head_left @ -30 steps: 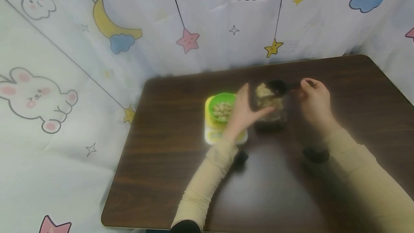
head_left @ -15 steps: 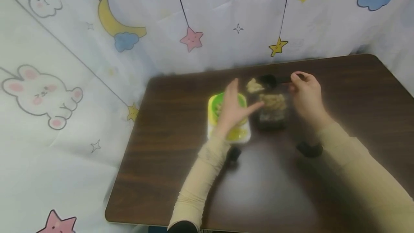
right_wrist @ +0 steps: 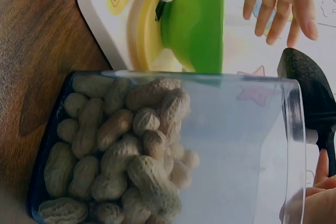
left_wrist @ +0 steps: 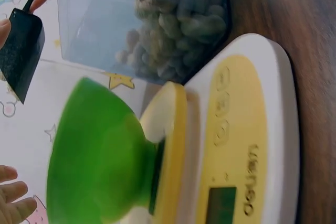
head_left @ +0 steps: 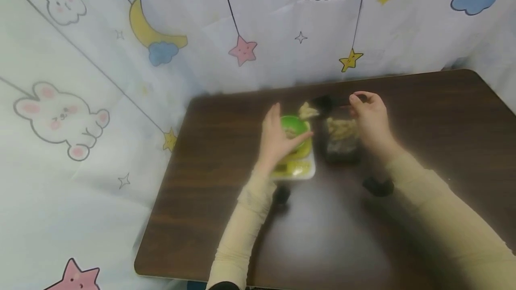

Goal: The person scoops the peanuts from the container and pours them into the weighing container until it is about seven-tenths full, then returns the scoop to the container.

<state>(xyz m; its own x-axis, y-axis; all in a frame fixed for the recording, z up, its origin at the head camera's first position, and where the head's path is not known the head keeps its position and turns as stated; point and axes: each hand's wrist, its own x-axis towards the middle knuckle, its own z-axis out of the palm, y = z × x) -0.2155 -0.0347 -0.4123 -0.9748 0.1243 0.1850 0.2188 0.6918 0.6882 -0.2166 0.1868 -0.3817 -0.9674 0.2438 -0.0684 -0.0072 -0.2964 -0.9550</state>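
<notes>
My right hand [head_left: 372, 122] pinches the handle of a black scoop [head_left: 324, 103], which carries peanuts [head_left: 308, 111] at its front. The scoop is raised, close to the green bowl [head_left: 293, 123]. That bowl sits on a yellow and white digital kitchen scale [left_wrist: 278, 93] and holds peanuts. Fingers spread and thumb apart, my left hand [head_left: 276, 140] hovers at the bowl's left side and partly covers it in the head view. In the right wrist view, a clear plastic container [right_wrist: 241, 145] of unshelled peanuts [right_wrist: 118, 166] stands beside the scale, below the scoop.
All stands on a dark wooden table [head_left: 209, 182], its far edge close to a white curtain [head_left: 201, 21] printed with stars and animals. Black wrist cameras [head_left: 377, 186] hang under both forearms.
The right hand has moved left, bringing the loaded scoop from over the container toward the bowl. The left hand has shifted left, from between container and bowl to the bowl's left side.
</notes>
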